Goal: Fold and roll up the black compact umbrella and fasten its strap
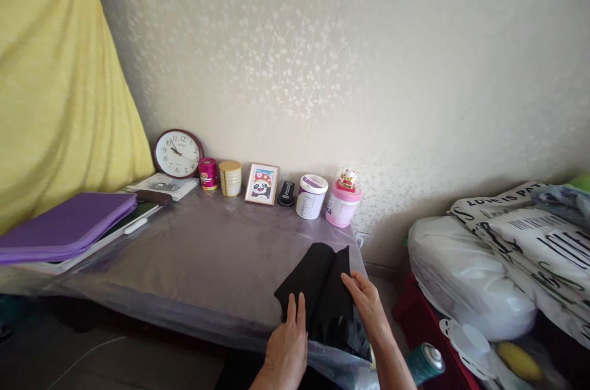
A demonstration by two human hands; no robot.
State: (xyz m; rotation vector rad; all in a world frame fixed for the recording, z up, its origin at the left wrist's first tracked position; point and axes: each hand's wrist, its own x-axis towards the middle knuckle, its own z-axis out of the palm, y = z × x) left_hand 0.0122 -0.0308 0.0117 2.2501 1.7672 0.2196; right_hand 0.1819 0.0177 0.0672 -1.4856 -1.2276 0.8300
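Observation:
A thin black sheet (310,276), perhaps a plastic bag, lies at the right front corner of the table. A crease runs down its length, and its lower end looks shiny and crumpled over the table edge. My left hand (289,341) rests at its left lower part, with two fingers stretched out flat on it. At the right edge, my right hand (366,304) pinches the black sheet between thumb and fingers.
A plastic-covered table (207,255) bears a purple folder (74,224), a clock (179,153), a picture frame (262,183), a white tub (311,196) and a pink tub (343,204) along its back and left. A spray can (424,362) and a stuffed white bag (465,273) are right of it.

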